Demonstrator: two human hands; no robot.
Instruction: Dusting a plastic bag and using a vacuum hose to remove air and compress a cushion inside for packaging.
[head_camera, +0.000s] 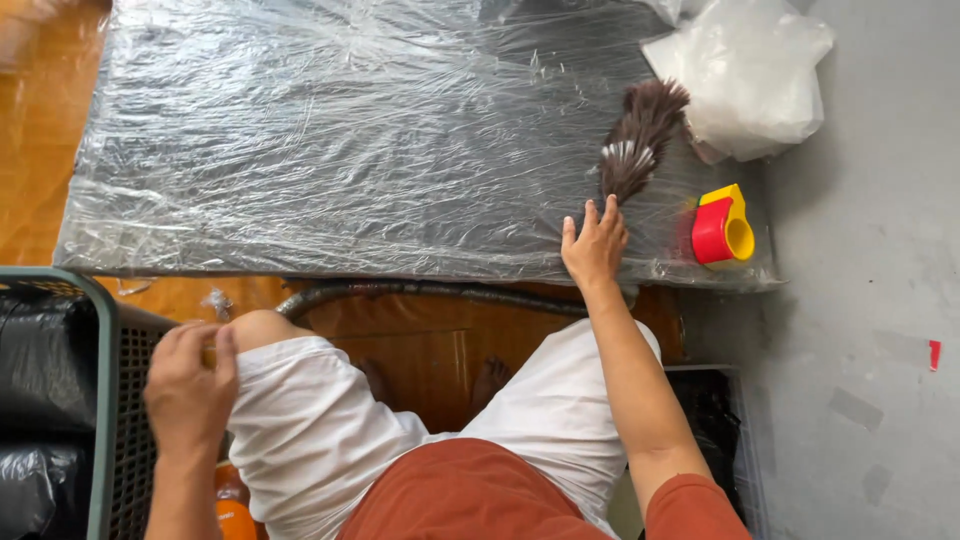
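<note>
— Plastic-wrapped board (330, 140): where was the left hand (188, 385)?
— Off its near-left corner, fingers curled by the knee; any pinch, I couldn't tell.
— And the right hand (594, 243)?
— Spread flat on the near edge, fingertips touching the brown hair bundle (638, 140), left of the red-yellow dispenser (724, 226).

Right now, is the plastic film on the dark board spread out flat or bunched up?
Spread out. The plastic film covers the dark board edge to edge, wrinkled but flat; the right hand rests on it by the brown hair bundle.

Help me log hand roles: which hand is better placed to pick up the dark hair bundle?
Right. The right hand lies on the wrapped board, fingertips nearly at the hair bundle. The left hand is back by the knee, at the basket.
</note>
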